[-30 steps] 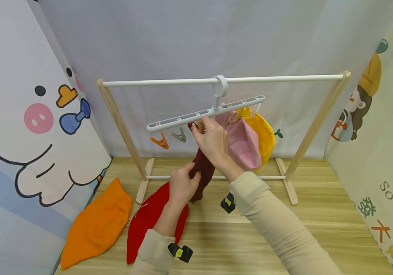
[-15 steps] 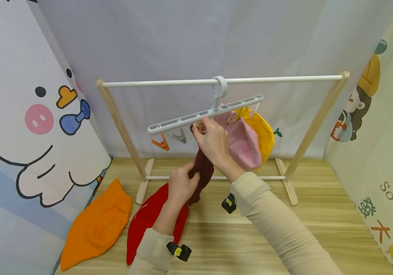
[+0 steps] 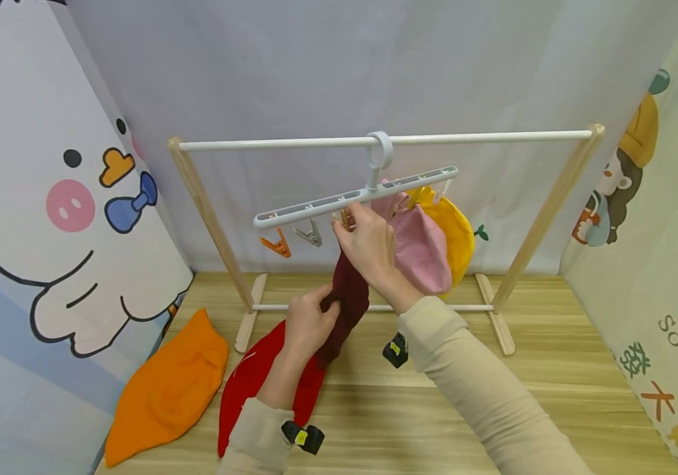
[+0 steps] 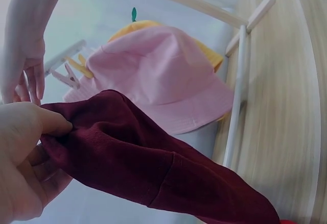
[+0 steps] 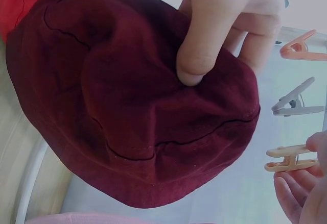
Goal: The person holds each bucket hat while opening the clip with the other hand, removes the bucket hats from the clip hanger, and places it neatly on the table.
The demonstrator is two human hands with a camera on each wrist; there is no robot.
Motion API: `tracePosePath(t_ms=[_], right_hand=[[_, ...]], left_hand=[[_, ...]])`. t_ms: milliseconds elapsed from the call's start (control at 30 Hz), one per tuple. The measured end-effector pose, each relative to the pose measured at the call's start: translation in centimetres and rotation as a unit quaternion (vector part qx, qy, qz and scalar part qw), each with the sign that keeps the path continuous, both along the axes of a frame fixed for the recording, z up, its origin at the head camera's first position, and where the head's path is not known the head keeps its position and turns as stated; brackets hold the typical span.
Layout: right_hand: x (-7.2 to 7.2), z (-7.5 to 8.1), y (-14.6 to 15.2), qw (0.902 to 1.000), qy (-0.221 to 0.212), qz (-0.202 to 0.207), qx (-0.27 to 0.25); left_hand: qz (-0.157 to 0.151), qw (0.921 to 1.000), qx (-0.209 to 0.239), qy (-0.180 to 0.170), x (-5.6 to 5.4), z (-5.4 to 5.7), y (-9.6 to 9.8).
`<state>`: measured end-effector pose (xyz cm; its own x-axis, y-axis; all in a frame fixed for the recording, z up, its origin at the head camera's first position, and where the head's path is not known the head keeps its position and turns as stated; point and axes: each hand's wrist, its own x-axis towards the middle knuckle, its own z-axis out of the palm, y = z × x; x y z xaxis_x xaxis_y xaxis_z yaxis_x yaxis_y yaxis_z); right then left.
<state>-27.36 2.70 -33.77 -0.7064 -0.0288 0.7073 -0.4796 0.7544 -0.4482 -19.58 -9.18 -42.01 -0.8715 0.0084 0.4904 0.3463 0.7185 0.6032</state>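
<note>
A maroon bucket hat hangs tilted from my left hand, which pinches it between thumb and fingers; its crown and brim show in the right wrist view. My right hand is raised just under the white hanger. Its thumb and fingers hold a beige clothespin, whose tips are apart from the hat in the right wrist view. Beside it on the hanger hang a grey clothespin and an orange clothespin. A pink bucket hat and a yellow hat hang on the right half.
The hanger is hooked over the top rod of a wooden-legged rack standing on the table. At the left lie an orange hat and a red hat, partly behind my left arm. A cartoon-printed cloth flanks the left side.
My left hand has shifted slightly left and down with the maroon hat. The hat's edge that showed beside my right fingertips no longer shows there. My right hand stays at the clothespin.
</note>
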Motion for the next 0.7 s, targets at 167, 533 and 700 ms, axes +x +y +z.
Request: tracePosePath(t_ms=[167, 533, 700], right_hand=[[-0.10, 0.08, 0.09, 0.9999, -0.005, -0.001, 0.010], [-0.41, -0.02, 0.63, 0.9998, 0.005, 0.009, 0.019], [-0.57, -0.08, 0.79, 0.9996, 0.006, 0.011, 0.026]], left_hand=[[-0.011, 0.9999, -0.003, -0.004, 0.24, 0.34, -0.08], [-0.038, 0.9992, -0.003, -0.011, 0.65, 0.86, -0.44], [-0.058, 0.9983, -0.003, -0.004, 0.82, 0.98, -0.57]])
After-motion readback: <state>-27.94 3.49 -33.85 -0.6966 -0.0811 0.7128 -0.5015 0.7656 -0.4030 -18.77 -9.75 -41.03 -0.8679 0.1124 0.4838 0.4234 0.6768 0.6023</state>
